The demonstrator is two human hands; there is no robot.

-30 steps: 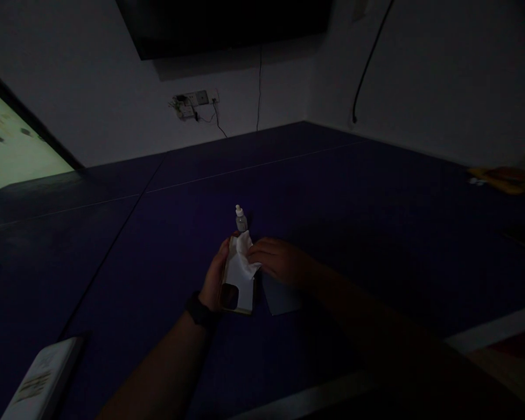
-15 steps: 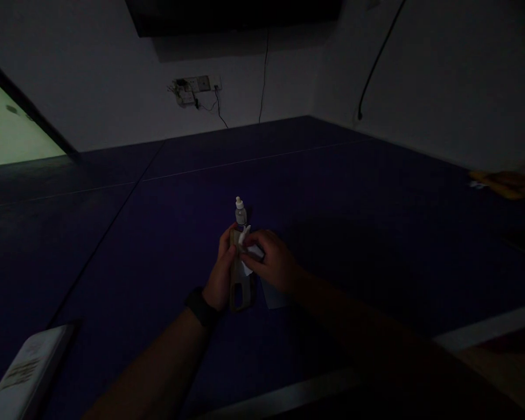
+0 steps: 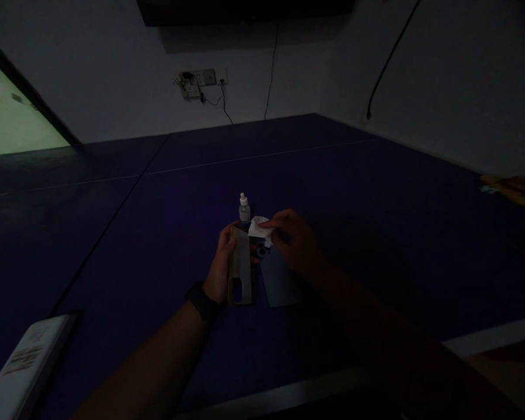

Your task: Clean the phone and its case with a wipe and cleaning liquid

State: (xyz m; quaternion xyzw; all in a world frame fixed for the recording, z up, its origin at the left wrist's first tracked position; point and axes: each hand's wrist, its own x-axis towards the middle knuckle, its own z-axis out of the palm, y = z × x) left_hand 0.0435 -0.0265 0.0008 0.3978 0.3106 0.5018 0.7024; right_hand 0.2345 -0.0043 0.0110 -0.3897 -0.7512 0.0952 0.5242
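My left hand [image 3: 221,262] is closed around the side of a phone case [image 3: 240,268], its camera cutout at the near end and its pale inner face towards me. Between the fingers of my right hand [image 3: 295,239] is a white tissue [image 3: 259,226], lifted just right of the case's far end. Beneath my right hand lies a phone [image 3: 280,283] on the blue surface, its round camera lenses at the far end. A small dropper bottle [image 3: 244,210] with a white cap stands upright just beyond the case.
A white box [image 3: 26,361] lies at the lower left. Sockets with cables [image 3: 199,81] are on the far wall, under a dark screen [image 3: 245,11]. A yellowish cloth-like item [image 3: 514,189] lies at the far right of the blue surface [image 3: 179,198].
My right hand has drawn the tissue off the phone case, moving right and slightly away, so the phone's lenses now show. My left hand still holds the case. The view has shifted slightly.
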